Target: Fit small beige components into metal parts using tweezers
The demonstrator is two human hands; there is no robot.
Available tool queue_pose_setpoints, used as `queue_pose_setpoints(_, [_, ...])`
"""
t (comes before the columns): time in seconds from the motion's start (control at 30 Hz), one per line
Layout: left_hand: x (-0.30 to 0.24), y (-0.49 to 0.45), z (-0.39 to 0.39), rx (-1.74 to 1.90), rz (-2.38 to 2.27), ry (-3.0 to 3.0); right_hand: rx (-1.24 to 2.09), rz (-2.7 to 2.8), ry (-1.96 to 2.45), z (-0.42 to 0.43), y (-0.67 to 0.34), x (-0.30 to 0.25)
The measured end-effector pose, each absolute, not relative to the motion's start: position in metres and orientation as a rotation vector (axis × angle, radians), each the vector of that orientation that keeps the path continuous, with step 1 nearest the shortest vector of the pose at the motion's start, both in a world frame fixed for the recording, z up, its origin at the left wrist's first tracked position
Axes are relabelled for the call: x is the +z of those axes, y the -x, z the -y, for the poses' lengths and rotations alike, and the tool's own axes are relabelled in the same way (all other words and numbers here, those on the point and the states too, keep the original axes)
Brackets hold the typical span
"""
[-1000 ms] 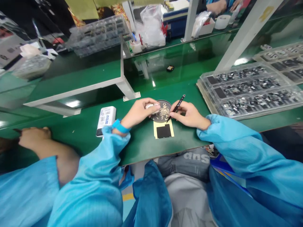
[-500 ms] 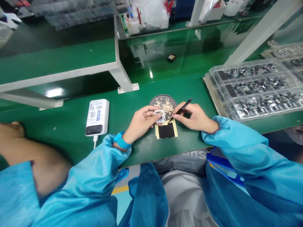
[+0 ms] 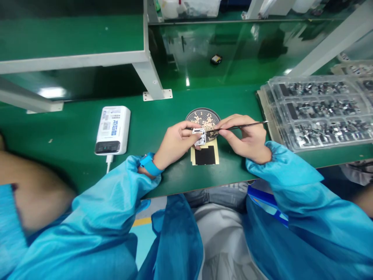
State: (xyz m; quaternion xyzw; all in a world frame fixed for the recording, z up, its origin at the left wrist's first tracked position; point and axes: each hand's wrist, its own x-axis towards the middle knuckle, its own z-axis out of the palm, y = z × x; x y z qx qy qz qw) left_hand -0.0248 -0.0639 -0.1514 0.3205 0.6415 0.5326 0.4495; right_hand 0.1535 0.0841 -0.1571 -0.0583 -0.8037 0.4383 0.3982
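Note:
Between its thumb and fingers, my left hand (image 3: 178,140) grips a small white plastic housing (image 3: 199,137) with dark parts inside. My right hand (image 3: 245,137) pinches black tweezers (image 3: 241,126), held nearly level, with their tip at the right edge of the housing. Whether the tip carries anything is too small to tell. Just behind both hands lies a round grey perforated dish (image 3: 201,111) with many small beige pieces (image 3: 207,121) on it. A yellowish backing sheet with a black adhesive patch (image 3: 205,155) lies under and in front of the housing.
A white power bank (image 3: 112,128) with a cable stands at left. Clear compartment trays (image 3: 320,112) of small metal parts sit at right. A small black device (image 3: 216,59) lies farther back. A shelf leg (image 3: 155,81) stands behind. Another person's arm (image 3: 35,186) rests at far left.
My right hand has brought the tweezers from the backing sheet up to the housing, turning them from steep to nearly level. My left hand still holds the housing. The camera view has shifted slightly.

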Motion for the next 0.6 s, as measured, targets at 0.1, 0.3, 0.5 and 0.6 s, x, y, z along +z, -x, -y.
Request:
queue_pose_setpoints(0.1, [-0.151, 0.0237, 0.0636, 1.316, -1.597, -0.79, 1.083, 2.053, 0.137, -0.0836, -0.1528, -0.1559])
queue_pose_setpoints(0.3, [-0.1495, 0.0233, 0.0628, 1.325, -1.592, -0.787, 1.058, 2.057, 0.08, -0.0839, -0.1521, -0.1568])
queue_pose_setpoints(0.5, [-0.1495, 0.0238, 0.063, 1.321, -1.589, -0.787, 1.042, 2.074, 0.124, -0.0844, -0.1529, -0.1587])
queue_pose_setpoints(0.6, [-0.1502, 0.024, 0.0633, 1.319, -1.59, -0.793, 0.996, 2.103, 0.068, -0.0837, -0.1525, -0.1576])
